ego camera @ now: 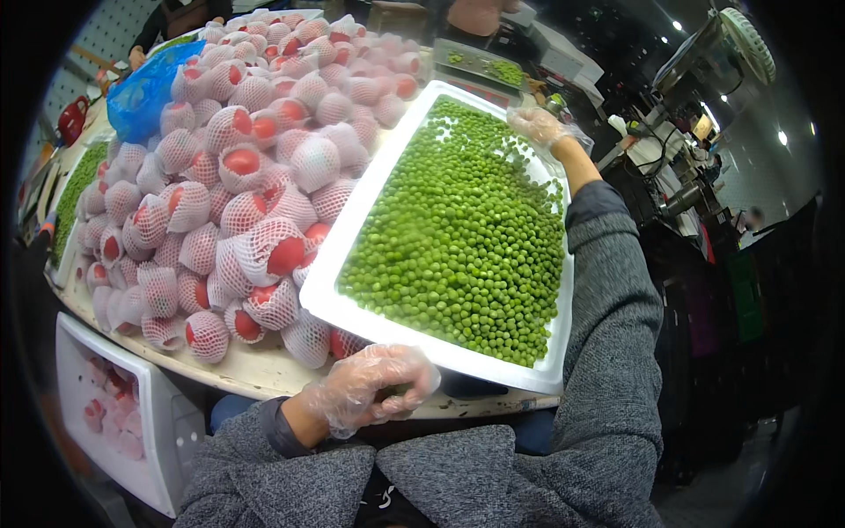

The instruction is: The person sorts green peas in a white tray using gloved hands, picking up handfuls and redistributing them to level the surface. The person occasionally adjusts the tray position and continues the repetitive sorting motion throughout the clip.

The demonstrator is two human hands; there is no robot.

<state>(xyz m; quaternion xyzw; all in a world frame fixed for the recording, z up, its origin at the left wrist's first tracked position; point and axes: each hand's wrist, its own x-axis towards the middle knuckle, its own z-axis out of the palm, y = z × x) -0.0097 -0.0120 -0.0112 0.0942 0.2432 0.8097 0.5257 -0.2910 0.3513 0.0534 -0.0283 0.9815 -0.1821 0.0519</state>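
Observation:
A white foam tray [323,290] of loose green peas [455,244] lies on the table in front of me, slanting away to the right. My right hand [538,129], in a clear plastic glove, is at the tray's far right edge; whether its fingers grip the rim is unclear. Near the tray's front left edge is my left hand [376,389], also gloved, with its fingers curled. Something small and dark green shows inside the curl, too hidden to name. Left of the tray, red tomatoes [287,256] in white foam nets are heaped high.
A blue plastic bag [148,92] rests by the heap, with another tray of peas [56,274] at far left. Below the table edge stands a white foam box [175,422] holding netted fruit. Behind are a scale [462,56] with peas and another person's hand [136,57]. A fan [746,46] is upper right.

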